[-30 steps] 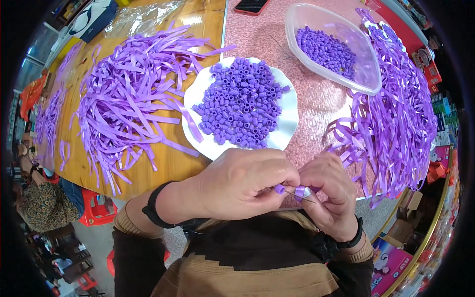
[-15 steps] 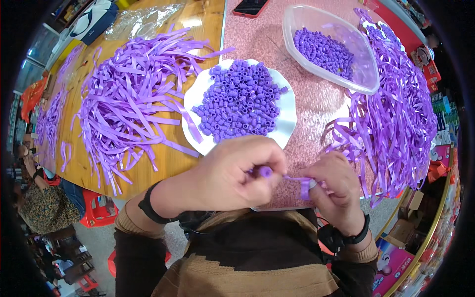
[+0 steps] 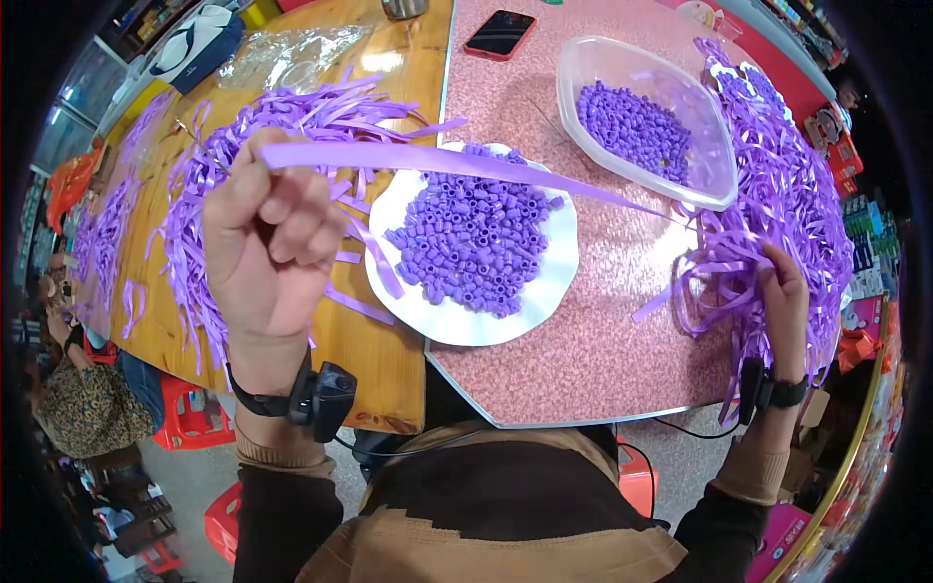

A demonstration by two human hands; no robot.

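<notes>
My left hand (image 3: 272,228) is raised over the left part of the table, thumb and forefinger pinching the end of a purple ribbon (image 3: 418,160). A thin metal-looking rod (image 3: 199,144) sticks out beside that hand; whether I hold it is unclear. The ribbon stretches across above a white scalloped plate (image 3: 471,335) heaped with small purple beads (image 3: 476,233). Its far end runs toward my right hand (image 3: 785,301), whose fingers close on purple strands at the front of the right ribbon heap (image 3: 787,185). Part of the right grip is hidden.
A clear plastic tub (image 3: 714,189) with more purple beads stands at the back right. Another ribbon heap (image 3: 194,253) lies left on the wooden tabletop. A phone (image 3: 501,34) and crumpled clear plastic (image 3: 292,53) lie farther back. A cable (image 3: 418,453) hangs from my left wrist device.
My hands have parted from their close position in front of the plate. The left has risen to the left with the ribbon; the right has moved out to the right heap.
</notes>
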